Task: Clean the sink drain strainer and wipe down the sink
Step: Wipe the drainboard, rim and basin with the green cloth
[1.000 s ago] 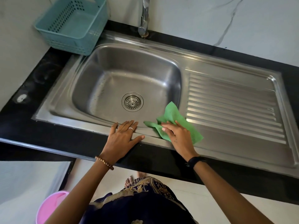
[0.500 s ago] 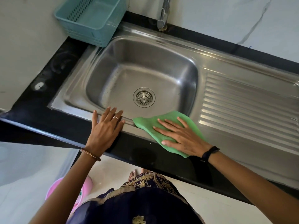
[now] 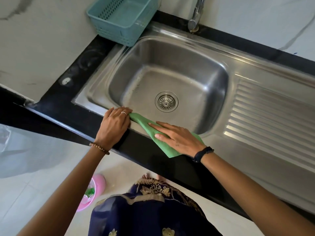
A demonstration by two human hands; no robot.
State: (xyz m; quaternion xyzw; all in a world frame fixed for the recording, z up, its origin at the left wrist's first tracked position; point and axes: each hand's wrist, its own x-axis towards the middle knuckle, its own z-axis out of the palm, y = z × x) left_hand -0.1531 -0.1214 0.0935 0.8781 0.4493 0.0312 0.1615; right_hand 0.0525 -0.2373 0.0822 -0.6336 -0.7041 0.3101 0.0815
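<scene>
A stainless steel sink [image 3: 170,53] is set in a black counter, with a round metal drain strainer [image 3: 166,101] seated in the basin floor. A green cloth [image 3: 144,122] lies along the sink's front rim. My right hand [image 3: 177,137] presses flat on the cloth with straight fingers. My left hand [image 3: 113,125] rests flat on the front rim and counter edge, its fingertips touching the cloth's left end.
A teal plastic basket [image 3: 122,17] stands at the sink's back left corner. The tap [image 3: 196,16] rises behind the basin. A ribbed drainboard [image 3: 272,120] extends to the right. A pink bucket [image 3: 92,193] sits on the floor below the black counter [image 3: 75,68].
My right hand has slid the green cloth leftward along the front rim until it meets my left hand. The view has shifted so the sink appears further right.
</scene>
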